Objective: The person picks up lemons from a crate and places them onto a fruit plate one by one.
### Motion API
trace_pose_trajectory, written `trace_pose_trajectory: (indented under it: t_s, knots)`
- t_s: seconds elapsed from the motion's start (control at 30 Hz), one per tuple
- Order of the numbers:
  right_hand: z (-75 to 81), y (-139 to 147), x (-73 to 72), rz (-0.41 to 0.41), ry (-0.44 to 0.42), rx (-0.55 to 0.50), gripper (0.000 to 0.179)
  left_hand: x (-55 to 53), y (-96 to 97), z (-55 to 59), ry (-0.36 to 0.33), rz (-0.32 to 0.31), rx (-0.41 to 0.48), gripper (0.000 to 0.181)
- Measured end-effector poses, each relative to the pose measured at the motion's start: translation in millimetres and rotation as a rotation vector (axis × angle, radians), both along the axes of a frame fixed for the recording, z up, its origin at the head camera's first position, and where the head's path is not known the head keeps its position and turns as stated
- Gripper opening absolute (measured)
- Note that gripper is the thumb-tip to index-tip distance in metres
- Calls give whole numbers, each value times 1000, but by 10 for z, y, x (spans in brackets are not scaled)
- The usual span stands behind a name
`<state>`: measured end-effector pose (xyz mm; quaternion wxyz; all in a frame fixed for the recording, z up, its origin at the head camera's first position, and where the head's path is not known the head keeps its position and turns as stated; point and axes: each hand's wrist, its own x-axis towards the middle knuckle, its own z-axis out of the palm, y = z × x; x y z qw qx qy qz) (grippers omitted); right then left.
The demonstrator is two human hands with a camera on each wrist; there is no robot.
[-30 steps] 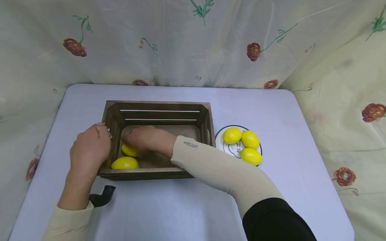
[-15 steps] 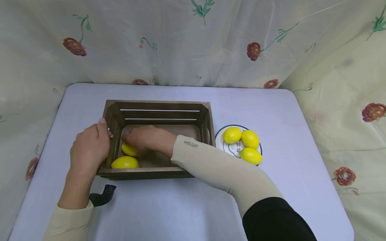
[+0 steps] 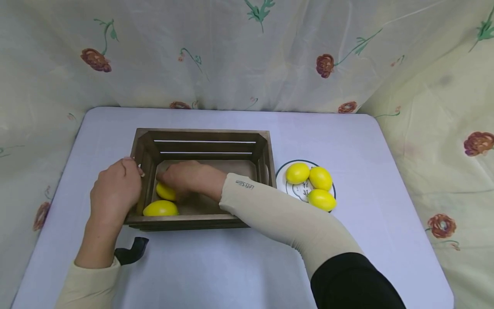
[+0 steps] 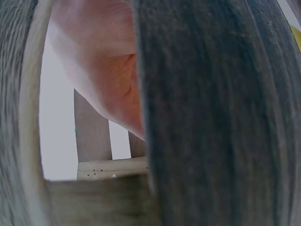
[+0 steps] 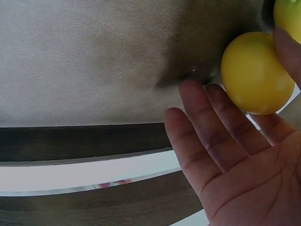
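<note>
My left hand (image 3: 115, 189) grips the left end of a brown slatted wooden crate (image 3: 202, 134). In the left wrist view a wooden slat (image 4: 211, 113) hides much of that hand (image 4: 103, 61). Inside the crate, toward its left, is my right hand (image 3: 189, 178), partly covering a yellow lemon (image 3: 166, 192). The right wrist view has this lemon (image 5: 256, 73) between the thumb and the straight, spread fingers of the right hand (image 5: 244, 160); whether they press on it I cannot tell. A second lemon (image 3: 160, 208) lies in the crate's front left corner.
Right of the crate, three lemons (image 3: 320, 178) lie on a white round plate (image 3: 283, 176) with a dark rim line. A white cloth covers the table (image 3: 347, 141). Flowered curtains (image 3: 239, 56) hang behind it and at both sides. A black strap (image 3: 133, 251) juts from the left wrist.
The left thumb, raised half a second ago, is down against the crate's end again. My right hand and the lemons stay where they were.
</note>
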<state>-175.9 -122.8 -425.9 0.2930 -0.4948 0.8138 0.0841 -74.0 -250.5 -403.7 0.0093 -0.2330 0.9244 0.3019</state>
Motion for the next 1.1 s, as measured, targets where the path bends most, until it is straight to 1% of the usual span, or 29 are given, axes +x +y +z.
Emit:
trace_pose_trajectory:
  t_s: [0.27, 0.53, 0.8, 1.03, 1.1]
  knots:
    - [-14, 10, -7, 7, -3, -23, 57, 2, 12, 10, -9, -10, -2, 72]
    - [7, -3, 6, -12, -12, 11, 58, -17, 6, 16, -50, -20, 4, 74]
    - [19, 3, 6, -12, -15, 9, 59, -15, 4, 14, -49, -26, 6, 73]
    - [31, 1, 0, -14, -22, 13, 60, 2, -4, 6, -29, -43, 1, 70]
    - [33, 1, 0, -15, -24, 16, 61, 5, -4, 4, -27, -39, 12, 71]
